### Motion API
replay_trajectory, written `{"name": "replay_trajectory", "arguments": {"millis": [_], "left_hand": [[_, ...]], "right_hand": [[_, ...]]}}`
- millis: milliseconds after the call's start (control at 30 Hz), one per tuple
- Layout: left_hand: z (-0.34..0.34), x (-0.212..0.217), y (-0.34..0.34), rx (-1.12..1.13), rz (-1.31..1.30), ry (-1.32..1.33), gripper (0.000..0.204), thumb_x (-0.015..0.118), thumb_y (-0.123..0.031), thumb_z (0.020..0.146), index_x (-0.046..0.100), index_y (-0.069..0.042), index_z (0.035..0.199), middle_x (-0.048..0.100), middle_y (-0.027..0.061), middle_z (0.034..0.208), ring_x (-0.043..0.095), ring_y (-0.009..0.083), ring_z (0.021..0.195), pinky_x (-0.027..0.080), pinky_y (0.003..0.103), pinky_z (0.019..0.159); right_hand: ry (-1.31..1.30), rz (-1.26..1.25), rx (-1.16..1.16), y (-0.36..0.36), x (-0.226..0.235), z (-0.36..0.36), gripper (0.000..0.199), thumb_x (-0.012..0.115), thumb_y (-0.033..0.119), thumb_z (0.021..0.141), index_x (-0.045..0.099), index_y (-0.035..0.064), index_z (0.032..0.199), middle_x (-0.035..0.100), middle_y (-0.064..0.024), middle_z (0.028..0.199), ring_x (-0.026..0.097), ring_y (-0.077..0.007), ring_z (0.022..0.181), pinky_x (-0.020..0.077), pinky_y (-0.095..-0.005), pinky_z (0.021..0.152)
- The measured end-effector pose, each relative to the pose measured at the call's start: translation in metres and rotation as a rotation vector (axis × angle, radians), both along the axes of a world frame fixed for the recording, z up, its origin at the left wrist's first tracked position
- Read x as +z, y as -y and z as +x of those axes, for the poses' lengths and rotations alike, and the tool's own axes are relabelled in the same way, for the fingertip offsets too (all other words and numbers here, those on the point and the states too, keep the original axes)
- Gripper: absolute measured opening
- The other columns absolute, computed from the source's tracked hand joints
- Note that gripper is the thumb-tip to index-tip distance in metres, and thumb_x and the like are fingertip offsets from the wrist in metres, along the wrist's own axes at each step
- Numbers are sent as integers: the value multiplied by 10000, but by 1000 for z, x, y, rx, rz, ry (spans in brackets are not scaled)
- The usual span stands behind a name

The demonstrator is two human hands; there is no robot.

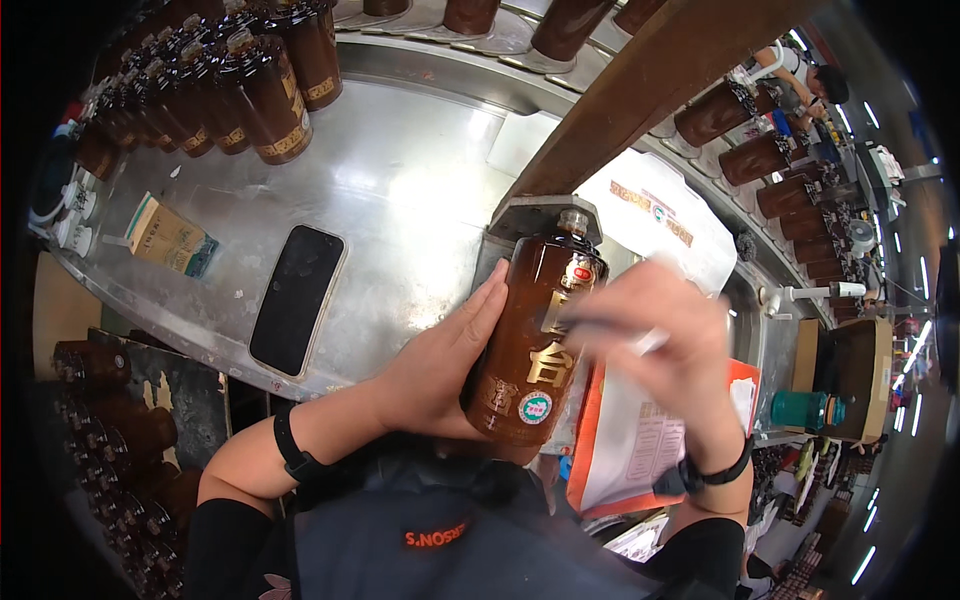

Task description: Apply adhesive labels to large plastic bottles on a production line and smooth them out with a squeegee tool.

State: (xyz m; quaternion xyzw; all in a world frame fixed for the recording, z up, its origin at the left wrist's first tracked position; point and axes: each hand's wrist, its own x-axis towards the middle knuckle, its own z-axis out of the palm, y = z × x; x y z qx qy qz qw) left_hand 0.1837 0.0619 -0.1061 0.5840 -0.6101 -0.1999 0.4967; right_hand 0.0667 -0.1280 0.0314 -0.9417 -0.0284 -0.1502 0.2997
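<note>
Brown bottle [535, 340]: in the head view I see it held up in front of the chest, just off the near edge of the steel counter [420, 180], its long axis running from the cap at upper right down to the base at lower left, tilted only a little from upright. My left hand [445, 365] is on it, palm against the bottle's left side with the fingers curled round the glass, a firm wrap rather than a pinch. The right hand [665, 335] is just to the bottle's right and crossing its front; it is blurred, and something thin and pale shows between the fingers (I cannot tell what it is, nor how tightly the hand is closed on it). So the left hand carries the bottle and the right works across its label face from the right.

Behind, a black phone [296, 298] lies flat on the counter, well apart from both hands, and a small carton [165, 236] sits further left. More brown bottles [250, 90] stand clustered at the far left.
</note>
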Motion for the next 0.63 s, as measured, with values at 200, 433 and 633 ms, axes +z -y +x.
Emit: {"name": "replay_trajectory", "arguments": {"millis": [200, 433, 633], "left_hand": [[-2, 0, 0, 8, 13, -52, 1310, 898, -381, 655, 34, 52, 1539, 209, 307, 1562, 281, 437, 1440, 263, 459, 1180], [-2, 1, 0, 0, 13, -40, 1292, 898, -329, 672, 22, 32, 1549, 244, 281, 1556, 314, 396, 1434, 282, 458, 1167], [-57, 12, -47, -69, 87, -66, 1350, 894, -412, 649, -14, 31, 1545, 139, 354, 1562, 221, 483, 1448, 284, 454, 1170]], "right_hand": [[261, -405, -113, 10, -14, -14, 270, 756, 39, 693, 740, 41, 963, 676, -54, 825, 627, -193, 690, 500, -299, 606], [-189, 332, -280, 14, -16, -13, 224, 728, 66, 784, 742, 105, 1004, 674, -62, 853, 648, -241, 759, 521, -316, 712], [202, -71, 118, -34, -41, -46, 292, 711, 50, 710, 749, 114, 993, 682, -40, 850, 657, -191, 762, 523, -309, 693]]}}
